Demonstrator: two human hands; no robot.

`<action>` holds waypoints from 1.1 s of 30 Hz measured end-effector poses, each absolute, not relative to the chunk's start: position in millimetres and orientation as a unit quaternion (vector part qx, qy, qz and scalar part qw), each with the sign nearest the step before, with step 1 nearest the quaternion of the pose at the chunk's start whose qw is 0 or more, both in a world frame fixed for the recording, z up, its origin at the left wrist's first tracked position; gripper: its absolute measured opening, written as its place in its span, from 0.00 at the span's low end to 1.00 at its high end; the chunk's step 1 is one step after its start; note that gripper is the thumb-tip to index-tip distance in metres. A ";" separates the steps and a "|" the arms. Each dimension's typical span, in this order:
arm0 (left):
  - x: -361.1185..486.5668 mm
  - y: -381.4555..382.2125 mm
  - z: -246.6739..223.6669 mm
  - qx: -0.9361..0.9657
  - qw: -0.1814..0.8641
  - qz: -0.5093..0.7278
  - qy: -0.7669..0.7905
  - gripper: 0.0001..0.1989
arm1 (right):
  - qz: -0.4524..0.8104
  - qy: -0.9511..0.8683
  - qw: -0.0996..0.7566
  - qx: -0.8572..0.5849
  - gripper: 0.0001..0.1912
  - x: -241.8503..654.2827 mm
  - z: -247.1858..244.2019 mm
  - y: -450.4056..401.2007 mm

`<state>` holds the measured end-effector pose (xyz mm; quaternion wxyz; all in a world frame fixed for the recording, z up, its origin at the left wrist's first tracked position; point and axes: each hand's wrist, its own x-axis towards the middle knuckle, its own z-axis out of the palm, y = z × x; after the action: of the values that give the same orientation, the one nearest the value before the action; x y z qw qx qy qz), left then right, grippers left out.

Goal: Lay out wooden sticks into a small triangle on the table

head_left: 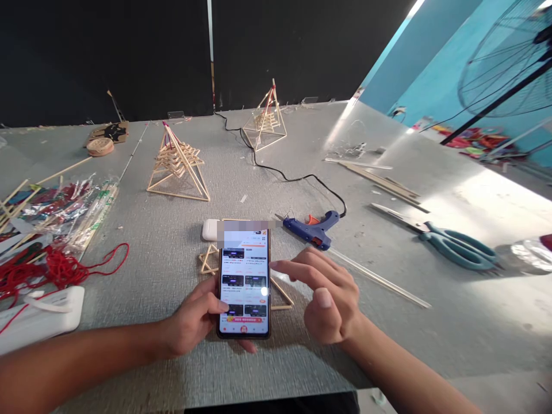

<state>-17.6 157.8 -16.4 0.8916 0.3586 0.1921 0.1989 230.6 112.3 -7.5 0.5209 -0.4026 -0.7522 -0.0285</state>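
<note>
A smartphone [244, 287] with a lit screen of small picture tiles is held upright in my left hand [196, 319], its thumb on the screen's lower left edge. My right hand [330, 293] hovers just right of the phone with its index finger stretched toward the screen's edge and the thumb apart, holding nothing. Behind the phone, partly hidden, lie a small wooden-stick frame [207, 261] and a white earbud case [211, 230]. A blue hot glue gun [310, 229] with an orange trigger lies beyond my right hand, near a clear glue stick [379, 276].
Two wooden-stick pyramids [176, 164] [265, 121] stand farther back. Teal-handled scissors [457, 244] lie at right beside a clear bottle [524, 253]. Red cord [64, 267], plastic-wrapped sticks [101, 207] and a white device [52, 316] crowd the left. A black cable [293, 177] crosses the table.
</note>
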 end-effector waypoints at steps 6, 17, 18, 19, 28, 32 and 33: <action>-15.4 158.0 -13.8 0.357 0.893 0.205 0.182 0.26 | -0.075 -0.742 0.488 -0.453 0.24 229.9 -5.6 110.5; -15.4 157.7 -16.9 0.343 0.899 0.204 0.180 0.22 | -0.106 -0.779 0.443 -0.432 0.26 228.2 -0.4 106.6; -15.6 157.8 -17.9 0.341 0.900 0.202 0.180 0.22 | -0.109 -0.781 0.437 -0.432 0.27 228.8 -0.5 106.1; -15.8 157.9 -18.9 0.339 0.901 0.202 0.179 0.22 | -0.112 -0.786 0.431 -0.429 0.27 229.5 -0.5 105.6; -14.3 160.1 -17.0 0.333 0.905 0.189 0.187 0.26 | -0.111 -0.821 0.396 -0.397 0.25 233.6 3.5 104.2; -15.2 160.6 -19.3 0.323 0.912 0.184 0.176 0.24 | -0.131 -0.775 0.405 -0.467 0.26 231.6 -0.7 109.0; -15.6 160.6 -20.1 0.321 0.913 0.183 0.174 0.24 | -0.133 -0.765 0.403 -0.484 0.26 231.3 -2.0 110.3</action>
<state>-15.6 160.6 -20.1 0.9127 0.3211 0.1744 0.1826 231.3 110.3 -2.0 0.4034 -0.4842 -0.7650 -0.1326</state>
